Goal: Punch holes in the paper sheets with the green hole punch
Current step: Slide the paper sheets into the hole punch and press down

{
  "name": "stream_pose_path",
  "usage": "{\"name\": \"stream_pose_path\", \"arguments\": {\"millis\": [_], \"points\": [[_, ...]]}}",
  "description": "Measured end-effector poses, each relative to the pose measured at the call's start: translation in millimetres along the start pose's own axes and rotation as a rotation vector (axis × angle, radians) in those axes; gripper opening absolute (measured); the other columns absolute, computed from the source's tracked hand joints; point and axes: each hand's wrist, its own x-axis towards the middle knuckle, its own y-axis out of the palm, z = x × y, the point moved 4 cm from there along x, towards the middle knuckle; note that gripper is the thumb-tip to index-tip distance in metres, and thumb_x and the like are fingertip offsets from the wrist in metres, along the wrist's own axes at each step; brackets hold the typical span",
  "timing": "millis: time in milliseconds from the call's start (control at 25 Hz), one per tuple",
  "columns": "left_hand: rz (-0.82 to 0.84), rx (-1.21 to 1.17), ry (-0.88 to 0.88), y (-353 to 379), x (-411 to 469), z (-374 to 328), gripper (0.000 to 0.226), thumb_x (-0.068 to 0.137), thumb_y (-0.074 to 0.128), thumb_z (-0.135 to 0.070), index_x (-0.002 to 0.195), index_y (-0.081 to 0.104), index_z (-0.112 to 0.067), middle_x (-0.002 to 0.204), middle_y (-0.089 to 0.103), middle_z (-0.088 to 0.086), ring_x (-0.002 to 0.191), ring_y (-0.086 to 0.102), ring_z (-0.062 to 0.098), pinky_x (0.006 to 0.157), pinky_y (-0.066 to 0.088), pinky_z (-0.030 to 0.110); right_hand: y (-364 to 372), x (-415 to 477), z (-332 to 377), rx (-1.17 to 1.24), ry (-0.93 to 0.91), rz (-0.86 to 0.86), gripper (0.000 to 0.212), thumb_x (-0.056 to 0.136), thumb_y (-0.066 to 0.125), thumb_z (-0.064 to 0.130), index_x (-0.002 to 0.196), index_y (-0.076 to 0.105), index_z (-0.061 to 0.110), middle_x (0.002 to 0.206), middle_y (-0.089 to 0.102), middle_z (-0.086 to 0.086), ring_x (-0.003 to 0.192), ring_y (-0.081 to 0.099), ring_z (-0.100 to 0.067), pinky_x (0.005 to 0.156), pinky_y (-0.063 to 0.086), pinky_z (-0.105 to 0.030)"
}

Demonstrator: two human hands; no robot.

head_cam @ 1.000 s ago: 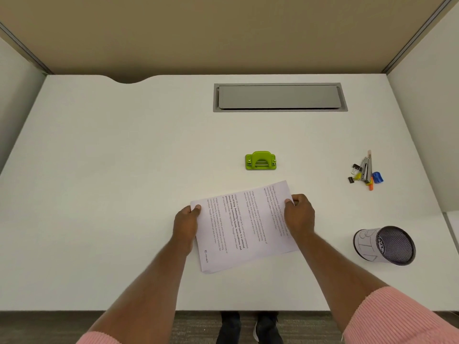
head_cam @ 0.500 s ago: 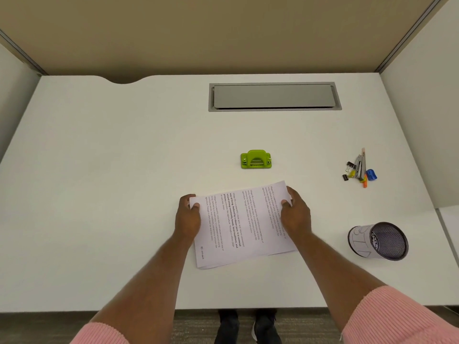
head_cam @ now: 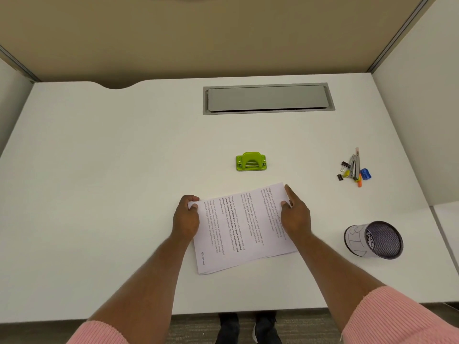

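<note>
A thin stack of printed paper sheets (head_cam: 241, 227) lies on the white desk, turned sideways and slightly skewed. My left hand (head_cam: 186, 219) grips its far-left corner, fingers curled over the edge. At the far-right corner, my right hand (head_cam: 295, 214) pinches the stack between thumb and fingers. The green hole punch (head_cam: 251, 161) stands on the desk just beyond the sheets, a short gap away, with nothing touching it.
A mesh pen cup (head_cam: 373, 240) lies tipped on its side at the right. A small pile of binder clips, a stapler and pens (head_cam: 354, 168) sits further back right. A grey cable hatch (head_cam: 268, 98) is set in the desk (head_cam: 99, 170) at the back.
Both hands have closed more firmly on the far corners of the sheets, and the stack has shifted slightly. The hole punch has not moved.
</note>
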Motion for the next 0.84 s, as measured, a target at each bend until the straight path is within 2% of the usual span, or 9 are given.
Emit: {"name": "stream_pose_path", "arguments": {"millis": [40,160,240,360,520,680,840], "points": [[0.001,0.004,0.002,1,1,-1,0.026,0.099,0.044,-0.001,0.114,0.061,-0.014,0.113,0.062,0.002,0.107,0.059,0.026,0.08,0.042,0.028,-1,0,-1,0.01,0.002,-0.004,0.05,0.101,0.047,0.013,0.147,0.046,0.03,0.147,0.053,0.001,0.133,0.051,-0.018,0.106,0.034,-0.022],[0.014,-0.013,0.0,4,3,-9,0.027,0.099,0.054,-0.008,0.125,0.058,-0.015,0.118,0.06,0.002,0.106,0.057,0.022,0.094,0.046,0.033,-5,3,-2,0.023,0.003,-0.03,0.05,0.1,0.047,0.011,0.147,0.047,0.029,0.147,0.053,0.0,0.134,0.051,-0.018,0.104,0.032,-0.02],[0.027,-0.086,-0.067,7,5,-14,0.034,0.097,0.062,-0.015,0.13,0.054,-0.014,0.119,0.059,0.002,0.105,0.059,0.022,0.094,0.048,0.034,-8,7,-1,0.043,0.015,-0.054,0.051,0.1,0.047,0.01,0.147,0.046,0.03,0.146,0.053,-0.002,0.133,0.051,-0.019,0.103,0.032,-0.019],[0.058,-0.072,-0.15,12,13,-17,0.027,0.097,0.058,-0.014,0.124,0.06,-0.01,0.119,0.066,0.006,0.105,0.065,0.027,0.091,0.051,0.039,-13,17,2,0.074,0.032,-0.086,0.051,0.101,0.048,0.011,0.148,0.045,0.03,0.147,0.052,-0.004,0.133,0.051,-0.02,0.101,0.033,-0.02],[0.033,-0.005,-0.115,17,25,-24,0.022,0.097,0.051,-0.01,0.11,0.069,-0.006,0.111,0.071,0.011,0.095,0.064,0.028,0.083,0.049,0.037,-15,31,6,0.084,0.021,-0.107,0.051,0.1,0.048,0.011,0.148,0.045,0.031,0.146,0.053,-0.002,0.134,0.051,-0.018,0.101,0.032,-0.019],[0.007,0.011,-0.082,23,39,-34,0.024,0.097,0.052,-0.008,0.113,0.07,-0.004,0.111,0.072,0.01,0.103,0.066,0.031,0.093,0.052,0.042,-15,47,10,0.076,0.02,-0.12,0.053,0.1,0.048,0.011,0.149,0.044,0.031,0.147,0.053,-0.001,0.135,0.049,-0.018,0.104,0.032,-0.021],[0.016,0.023,-0.084,28,50,-38,0.023,0.096,0.052,-0.009,0.108,0.072,-0.007,0.109,0.074,0.009,0.096,0.067,0.028,0.093,0.054,0.043,-15,56,11,0.063,0.042,-0.129,0.052,0.1,0.049,0.013,0.148,0.044,0.032,0.146,0.054,-0.001,0.135,0.05,-0.018,0.103,0.032,-0.021]]}}
